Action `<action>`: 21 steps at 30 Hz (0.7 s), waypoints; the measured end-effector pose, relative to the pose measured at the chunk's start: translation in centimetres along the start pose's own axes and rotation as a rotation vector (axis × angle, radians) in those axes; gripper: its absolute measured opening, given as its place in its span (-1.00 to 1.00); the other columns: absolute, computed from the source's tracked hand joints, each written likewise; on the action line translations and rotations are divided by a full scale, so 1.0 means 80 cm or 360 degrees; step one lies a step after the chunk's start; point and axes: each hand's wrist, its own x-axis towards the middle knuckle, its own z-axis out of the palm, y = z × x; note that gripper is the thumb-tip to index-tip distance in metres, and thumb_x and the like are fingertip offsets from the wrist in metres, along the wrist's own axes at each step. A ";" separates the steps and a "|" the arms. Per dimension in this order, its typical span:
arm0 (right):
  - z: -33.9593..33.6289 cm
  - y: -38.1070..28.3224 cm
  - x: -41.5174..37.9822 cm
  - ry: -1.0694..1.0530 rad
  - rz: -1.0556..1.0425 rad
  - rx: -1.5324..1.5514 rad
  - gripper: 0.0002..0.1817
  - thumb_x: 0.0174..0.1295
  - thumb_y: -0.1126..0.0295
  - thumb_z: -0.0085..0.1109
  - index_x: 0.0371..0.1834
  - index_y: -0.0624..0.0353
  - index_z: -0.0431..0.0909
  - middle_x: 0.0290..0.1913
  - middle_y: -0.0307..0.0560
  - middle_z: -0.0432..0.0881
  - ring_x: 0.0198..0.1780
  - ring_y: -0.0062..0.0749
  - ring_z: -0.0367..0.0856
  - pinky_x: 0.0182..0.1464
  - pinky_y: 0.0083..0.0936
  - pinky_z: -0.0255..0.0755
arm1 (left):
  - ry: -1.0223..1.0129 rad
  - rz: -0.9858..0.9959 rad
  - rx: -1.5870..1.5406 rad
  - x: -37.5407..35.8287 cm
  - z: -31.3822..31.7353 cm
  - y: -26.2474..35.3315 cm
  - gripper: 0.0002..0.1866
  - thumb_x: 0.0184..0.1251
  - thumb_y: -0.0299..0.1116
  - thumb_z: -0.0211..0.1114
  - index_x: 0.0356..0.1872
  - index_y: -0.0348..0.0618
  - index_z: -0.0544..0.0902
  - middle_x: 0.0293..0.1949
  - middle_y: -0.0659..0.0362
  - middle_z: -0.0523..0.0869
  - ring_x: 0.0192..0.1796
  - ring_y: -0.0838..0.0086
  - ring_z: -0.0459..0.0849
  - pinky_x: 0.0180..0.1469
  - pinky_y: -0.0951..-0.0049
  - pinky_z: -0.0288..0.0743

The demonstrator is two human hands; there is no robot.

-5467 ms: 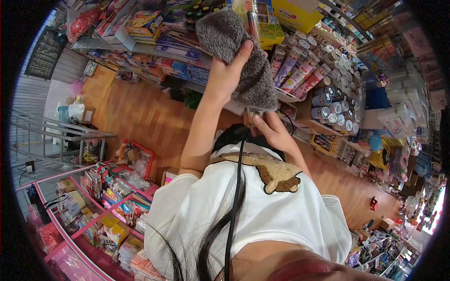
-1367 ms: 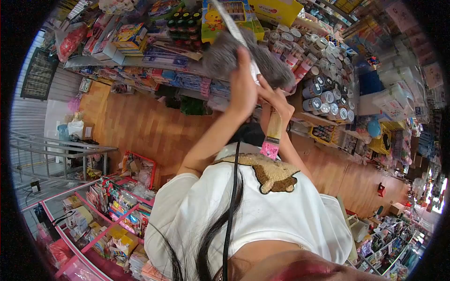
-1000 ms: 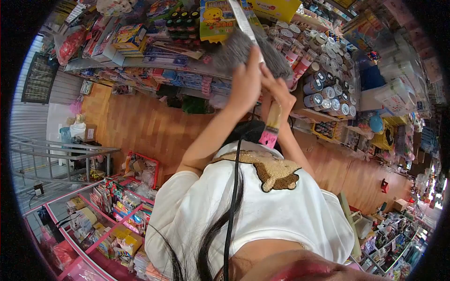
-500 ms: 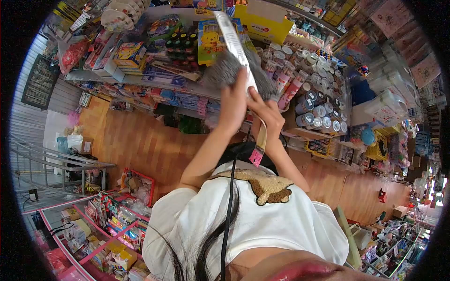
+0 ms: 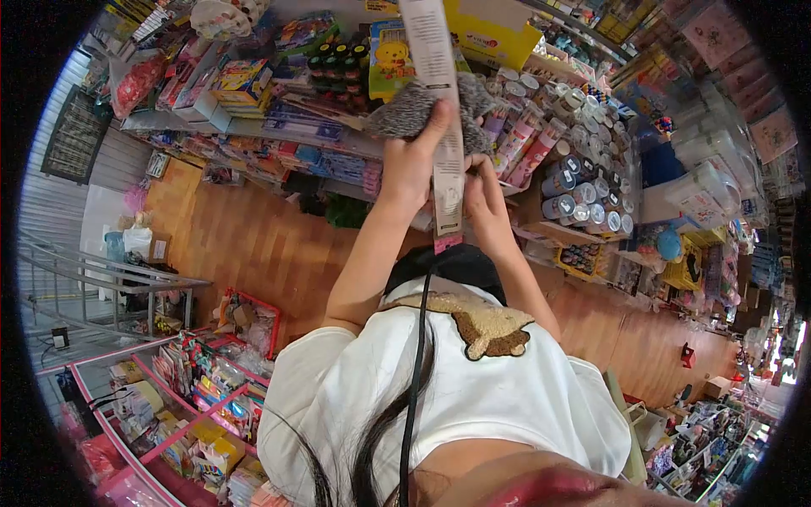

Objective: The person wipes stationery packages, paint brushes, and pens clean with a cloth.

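Strip (image 5: 448, 160): long axis near–far, far end slightly left.
Left hand (image 5: 409, 166): closed on grey cloth (image 5: 397, 114).
Right hand (image 5: 484, 193): half-curled; hold unclear.

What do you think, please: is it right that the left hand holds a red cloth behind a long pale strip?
Not quite: the head view shows that the cloth is grey, not red. The left hand does hold it behind the long pale strip.
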 end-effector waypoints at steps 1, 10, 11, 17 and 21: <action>0.008 -0.004 0.000 -0.0017 0.0057 0.0078 -0.70 0.37 0.22 -0.15 -0.03 0.21 0.19 -0.36 -0.17 0.46 -0.45 -0.56 0.43 -0.44 -0.66 0.32 | 0.0019 0.0026 0.0116 -0.001 -0.002 -0.006 -0.69 0.19 -0.24 0.29 -0.18 -0.25 0.52 -0.25 0.16 0.62 -0.30 0.47 0.59 -0.21 0.47 0.48; 0.001 -0.022 -0.002 0.0151 0.0143 0.0107 -0.72 0.39 0.26 -0.19 -0.05 0.27 0.32 -0.55 -0.21 0.40 -0.65 -0.62 0.33 -0.62 -0.68 0.23 | 0.0765 0.0207 0.0844 0.028 -0.063 0.030 -0.54 0.21 -0.04 0.24 -0.41 -0.39 0.60 -0.44 0.20 0.62 -0.43 0.55 0.49 -0.29 0.51 0.37; -0.002 -0.021 -0.002 0.0157 0.0135 0.0090 -0.72 0.40 0.26 -0.22 -0.03 0.25 0.31 -0.53 -0.23 0.39 -0.64 -0.66 0.33 -0.61 -0.72 0.21 | 0.0634 0.0458 0.0847 0.026 -0.075 0.017 -0.56 0.25 -0.05 0.20 -0.37 -0.35 0.60 -0.44 0.20 0.62 -0.46 0.57 0.48 -0.31 0.51 0.37; -0.007 0.011 -0.010 0.0090 -0.0519 -0.1013 -0.76 0.20 0.49 -0.09 -0.07 0.28 0.36 -0.28 -0.05 0.47 -0.27 -0.31 0.46 -0.27 -0.46 0.39 | -0.0715 0.1282 0.2007 -0.044 -0.017 0.005 -0.64 0.02 -0.35 0.26 -0.06 -0.01 0.56 0.18 0.30 0.44 0.26 0.46 0.31 0.29 0.16 0.01; -0.007 0.011 -0.024 -0.0019 -0.0483 -0.1055 -0.83 0.30 0.44 -0.15 -0.08 0.21 0.32 -0.40 -0.20 0.43 -0.45 -0.53 0.41 -0.51 -0.62 0.31 | -0.1030 0.1281 0.2276 -0.016 -0.028 0.011 -0.48 -0.17 -0.11 0.27 -0.01 0.24 0.54 0.25 0.45 0.36 0.35 0.43 0.19 0.34 0.07 -0.13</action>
